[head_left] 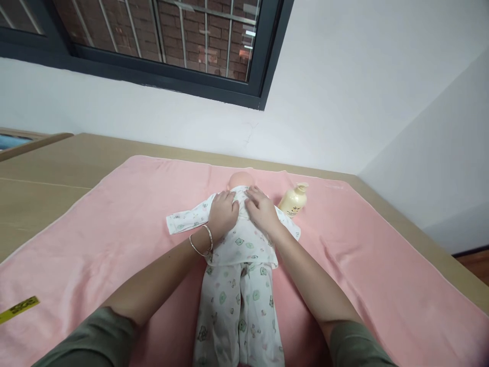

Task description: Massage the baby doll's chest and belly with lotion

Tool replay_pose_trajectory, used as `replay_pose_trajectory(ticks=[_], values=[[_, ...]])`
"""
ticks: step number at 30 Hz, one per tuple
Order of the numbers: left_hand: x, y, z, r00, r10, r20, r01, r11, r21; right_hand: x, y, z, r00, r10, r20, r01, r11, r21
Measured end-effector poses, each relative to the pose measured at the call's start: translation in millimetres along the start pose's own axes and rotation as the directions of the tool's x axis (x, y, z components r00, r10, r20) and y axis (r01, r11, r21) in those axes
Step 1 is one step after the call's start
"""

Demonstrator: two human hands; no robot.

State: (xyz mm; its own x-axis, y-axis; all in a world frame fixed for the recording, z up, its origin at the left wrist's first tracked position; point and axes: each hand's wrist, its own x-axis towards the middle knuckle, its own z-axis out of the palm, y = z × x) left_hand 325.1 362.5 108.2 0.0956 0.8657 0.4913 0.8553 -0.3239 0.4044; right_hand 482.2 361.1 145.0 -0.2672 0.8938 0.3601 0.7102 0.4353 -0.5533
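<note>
On a pink towel-covered bench beneath a dark-framed window, two bare hands press flat on the upper back of a baby doll (237, 265); the left hand (223, 211), two thin metal bangles (202, 242) at its wrist, lies with fingers spread and grip open on the soft printed cotton near the collar, holding nothing closed; the right hand (262, 209) rests just beside it, palm down, its grip equally open on the cloth; the doll lies lengthwise at the towel's middle, smooth rounded head (240, 179) away from the person, dressed in a white two-piece suit dotted with small green figures, one sleeve (187, 219) flat to the left; a cream plastic pump bottle (293, 200) lies just beside the doll's right shoulder; the fleecy pink towel (114, 229) covers a tan bench (46, 173); a yellow strip (19, 308) sits at the left edge.
</note>
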Motion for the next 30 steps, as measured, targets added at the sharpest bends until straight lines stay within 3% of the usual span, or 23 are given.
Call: replay_pose_trajectory(ticks=[7, 11, 15, 18, 22, 24, 25, 27, 29, 30], values=[[-1.0, 1.9, -1.2, 1.000, 0.003, -0.008, -0.003, 1.000, -0.011, -2.4, 2.5, 12.2, 0.997, -0.050, 0.065, 0.053, 0.997, -0.051], [1.0, 2.7, -5.9, 1.000, 0.018, 0.024, -0.018, 1.000, -0.001, 0.7, 7.7, 1.6, 0.997, -0.063, 0.046, 0.062, 0.998, 0.029], [3.4, 8.4, -16.2, 0.998, 0.006, 0.069, -0.003, 0.999, -0.049, 1.7, 4.2, -34.4, 0.994, -0.080, -0.077, 0.088, 0.991, 0.103], [-1.8, 26.2, -29.5, 0.999, 0.032, 0.038, -0.028, 0.995, -0.100, -1.5, -2.5, -72.0, 0.986, -0.089, -0.141, 0.105, 0.988, 0.116], [-14.0, 66.3, -52.2, 0.987, 0.119, 0.106, -0.067, 0.915, -0.397, -9.9, -5.0, -121.8, 0.976, -0.027, -0.216, 0.049, 0.994, 0.098], [-14.3, 85.6, -59.9, 0.973, 0.089, 0.215, 0.067, 0.778, -0.625, -14.1, -2.7, -141.5, 0.972, 0.049, -0.230, -0.025, 0.994, 0.106], [-11.6, 94.0, -61.6, 0.958, 0.068, 0.279, 0.166, 0.663, -0.730, -15.7, -1.0, -149.1, 0.970, 0.095, -0.224, -0.072, 0.992, 0.108], [-0.5, 107.9, -60.2, 0.898, 0.039, 0.439, 0.405, 0.323, -0.855, -17.5, 2.6, -159.0, 0.964, 0.178, -0.199, -0.163, 0.983, 0.090], [15.7, 119.5, -53.8, 0.816, 0.032, 0.576, 0.577, -0.079, -0.813, -17.3, 5.5, -162.1, 0.960, 0.217, -0.175, -0.215, 0.976, 0.033], [24.4, 124.7, -49.7, 0.787, 0.018, 0.616, 0.600, -0.248, -0.760, -16.7, 6.4, -161.5, 0.961, 0.222, -0.167, -0.226, 0.974, -0.004]])
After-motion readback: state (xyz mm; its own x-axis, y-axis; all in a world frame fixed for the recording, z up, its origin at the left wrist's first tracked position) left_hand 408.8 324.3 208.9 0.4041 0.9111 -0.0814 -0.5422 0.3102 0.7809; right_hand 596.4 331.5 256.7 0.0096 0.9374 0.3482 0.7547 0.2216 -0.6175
